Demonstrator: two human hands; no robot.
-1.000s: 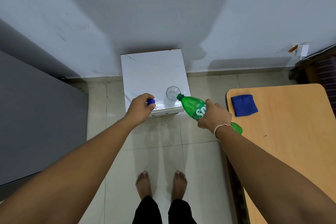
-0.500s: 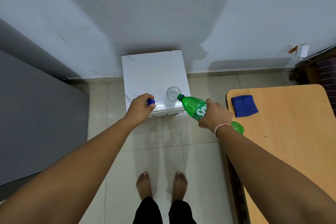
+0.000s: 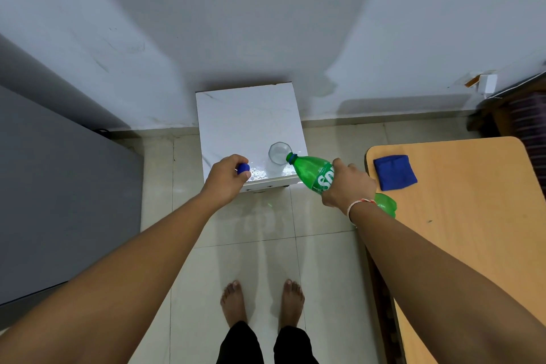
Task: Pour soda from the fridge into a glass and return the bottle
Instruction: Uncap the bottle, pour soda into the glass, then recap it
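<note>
the right hand [image 3: 348, 186] grips a green plastic soda bottle [image 3: 313, 174] around its label, tilted so its open mouth sits at the rim of a clear faceted drinking glass [image 3: 277, 155]; the glass stands upright near the front edge of a small white marble-topped bench [image 3: 248, 115]; the left hand [image 3: 226, 182] is closed on a small blue bottle cap [image 3: 243, 168] just left of the glass; a folded blue cloth [image 3: 394, 172] lies on a wooden bench [image 3: 472, 216] to the right.

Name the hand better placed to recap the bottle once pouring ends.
Left. The left hand already holds the blue cap, while the right hand grips the tilted green bottle at the glass.
</note>
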